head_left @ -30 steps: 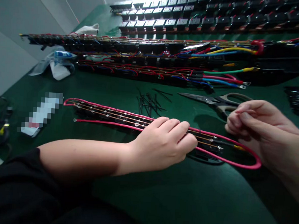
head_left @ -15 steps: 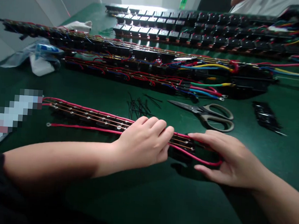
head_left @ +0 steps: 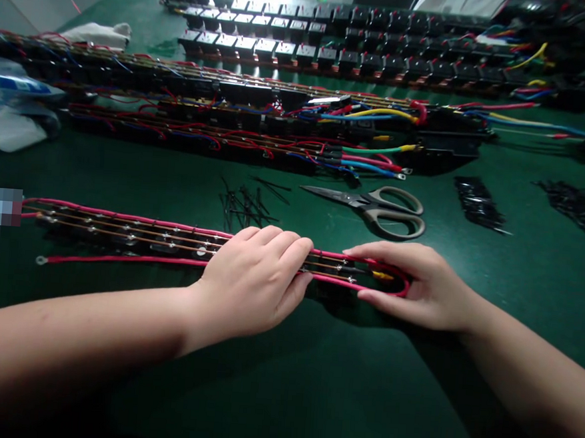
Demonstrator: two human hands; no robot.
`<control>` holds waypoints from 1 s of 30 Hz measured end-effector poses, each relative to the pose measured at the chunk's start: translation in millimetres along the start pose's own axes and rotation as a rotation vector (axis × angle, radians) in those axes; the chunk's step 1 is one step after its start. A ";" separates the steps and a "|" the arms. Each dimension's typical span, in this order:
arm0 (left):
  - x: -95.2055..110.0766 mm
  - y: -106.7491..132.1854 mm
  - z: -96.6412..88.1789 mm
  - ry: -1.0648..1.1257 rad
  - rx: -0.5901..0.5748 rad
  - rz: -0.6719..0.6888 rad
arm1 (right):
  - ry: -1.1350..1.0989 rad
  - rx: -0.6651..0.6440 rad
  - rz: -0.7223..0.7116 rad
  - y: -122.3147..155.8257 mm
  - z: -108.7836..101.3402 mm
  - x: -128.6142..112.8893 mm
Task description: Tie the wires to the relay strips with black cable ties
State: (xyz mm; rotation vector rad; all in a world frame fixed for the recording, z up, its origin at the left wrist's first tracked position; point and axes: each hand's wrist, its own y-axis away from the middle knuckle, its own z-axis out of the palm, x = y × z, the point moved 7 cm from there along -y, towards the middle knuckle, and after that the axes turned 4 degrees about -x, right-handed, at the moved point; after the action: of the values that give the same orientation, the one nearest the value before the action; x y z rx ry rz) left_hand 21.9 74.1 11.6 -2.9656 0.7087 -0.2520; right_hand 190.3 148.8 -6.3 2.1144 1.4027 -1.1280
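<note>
Clock positions take the left hand as the dial's centre, with 12 pointing away from the person. Work position: the black strip (head_left: 151,232) lies on the green bench (head_left: 281,378), running from just past 9 o'clock to 3. The red cable (head_left: 129,259) lies along both long sides and bends back in a loop at 3 o'clock; its ring lug (head_left: 42,260) is at 9.

Left hand (head_left: 256,273): clamped over the strip and cable, fingers across the top, thumb on the near side. Right hand (head_left: 383,275): at 3 o'clock, curled about the loop, fingers against the far run and thumb against the near run.

From where I stand, the step in hand appears to be keeping the bend narrow. Recommended practice: press both runs evenly; keep the curve round, since a hard pinch could kink it. Bear down with the left hand so that the strip does not twist. Avoid trapping the yellow-tipped lead (head_left: 383,275) inside the loop.

Nearby: black ties (head_left: 243,205) near 12, scissors (head_left: 364,201) at 2, a black packet (head_left: 479,202) between 2 and 3.
</note>
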 end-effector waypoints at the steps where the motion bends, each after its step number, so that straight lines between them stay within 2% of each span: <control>1: 0.0 0.0 -0.1 0.010 -0.003 0.001 | -0.016 0.004 0.003 -0.1 -0.5 0.0; 7: 0.7 0.2 -0.2 0.021 -0.018 0.003 | -0.079 0.009 0.090 -1.6 -0.8 0.7; 16: 0.5 -0.2 0.8 0.018 -0.010 0.033 | -0.095 -0.027 0.050 3.7 -2.9 5.6; 22: 3.5 1.1 -0.5 -0.010 0.058 0.074 | -0.262 0.098 0.148 8.6 -8.2 17.0; 30: 4.1 0.9 -0.7 -0.018 0.075 0.085 | -0.206 0.132 0.173 7.7 -9.3 9.1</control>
State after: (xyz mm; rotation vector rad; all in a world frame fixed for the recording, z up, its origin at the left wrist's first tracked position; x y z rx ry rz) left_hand 25.0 71.3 12.7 -2.8552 0.8028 -0.2406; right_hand 202.8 157.1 -8.6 2.0915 1.0582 -1.3553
